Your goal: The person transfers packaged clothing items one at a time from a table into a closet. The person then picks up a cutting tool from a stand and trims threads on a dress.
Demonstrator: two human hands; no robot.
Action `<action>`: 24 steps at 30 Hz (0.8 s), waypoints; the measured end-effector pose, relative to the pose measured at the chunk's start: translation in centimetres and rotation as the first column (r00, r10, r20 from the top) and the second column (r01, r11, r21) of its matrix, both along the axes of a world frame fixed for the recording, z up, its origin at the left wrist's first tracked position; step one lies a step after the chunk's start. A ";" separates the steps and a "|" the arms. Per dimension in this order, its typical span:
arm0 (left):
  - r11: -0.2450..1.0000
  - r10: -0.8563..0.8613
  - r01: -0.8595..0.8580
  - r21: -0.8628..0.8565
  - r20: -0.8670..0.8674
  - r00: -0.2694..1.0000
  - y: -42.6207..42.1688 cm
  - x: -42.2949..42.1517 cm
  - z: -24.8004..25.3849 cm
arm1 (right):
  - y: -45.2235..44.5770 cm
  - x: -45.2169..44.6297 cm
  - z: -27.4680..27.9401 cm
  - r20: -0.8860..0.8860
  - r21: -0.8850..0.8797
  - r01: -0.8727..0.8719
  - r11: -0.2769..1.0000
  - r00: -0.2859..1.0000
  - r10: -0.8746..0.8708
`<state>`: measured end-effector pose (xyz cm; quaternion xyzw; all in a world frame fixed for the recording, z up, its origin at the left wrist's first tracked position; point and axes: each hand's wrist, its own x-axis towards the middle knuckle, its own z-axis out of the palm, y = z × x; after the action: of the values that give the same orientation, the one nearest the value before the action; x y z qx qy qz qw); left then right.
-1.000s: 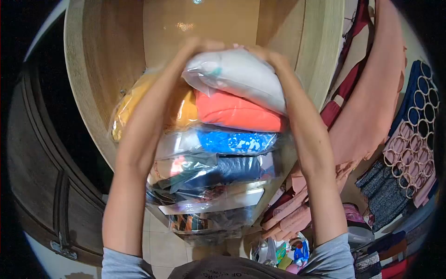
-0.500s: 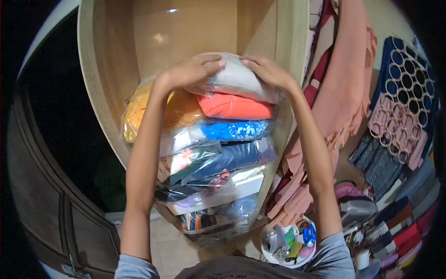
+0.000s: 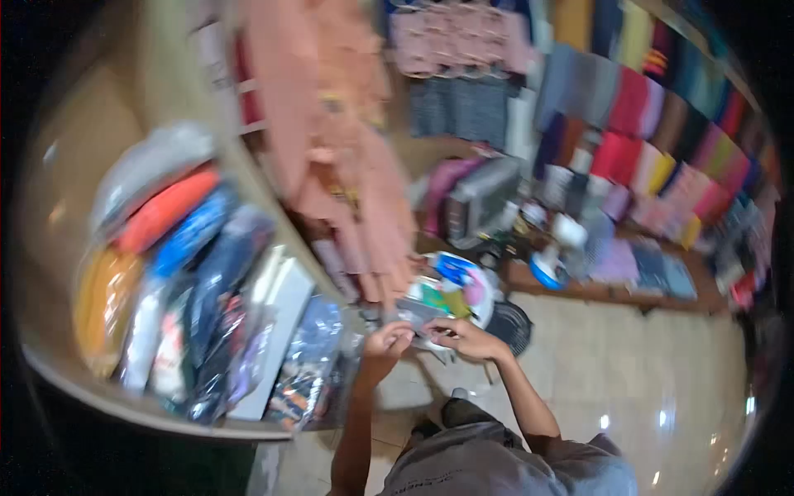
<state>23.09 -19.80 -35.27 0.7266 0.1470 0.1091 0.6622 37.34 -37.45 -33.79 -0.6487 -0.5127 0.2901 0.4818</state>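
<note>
Left hand [image 3: 387, 340], right hand [image 3: 468, 338] moved off bags [image 3: 194, 236] to near side of white tub [image 3: 489, 299]; fingers curled, can't tell grip.

I'm making out "OF" over the feed, on the T-shirt [image 3: 488, 463] below the fingers [image 3: 447, 327]; other lettering [image 3: 437, 478] is showing blurred.

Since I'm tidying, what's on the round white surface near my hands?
The round white surface holds a blue item, green item, olive item and pink item, all blurred. A grey item and your right hand hide part of its near side; anything beneath them is covered.
</note>
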 end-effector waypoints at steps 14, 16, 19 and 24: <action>0.601 -0.799 0.765 -0.232 -0.166 0.577 -35.6 13.4 -9.1 | -43.8 -5.7 -9.4 -0.490 -0.270 0.850 0.453 0.283 -0.824; 0.588 -0.804 0.794 -0.156 -0.227 0.550 -40.9 15.5 -9.1 | -48.0 -5.0 -9.8 -0.471 -0.234 0.889 0.392 0.249 -0.846; 0.528 -0.841 0.841 -0.121 -0.214 0.497 -47.8 17.9 -8.7 | -53.9 -4.2 -10.2 -0.468 -0.238 0.907 0.347 0.206 -0.859; 0.402 -0.912 0.889 -0.217 -0.183 0.367 -57.7 21.4 -10.4 | -61.5 -1.4 -9.8 -0.482 -0.185 0.929 0.322 0.200 -0.853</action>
<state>44.50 -77.49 -45.70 0.6684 -0.1792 -0.3770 0.6157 35.93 -98.96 -43.62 -0.6864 0.0821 0.0750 0.7186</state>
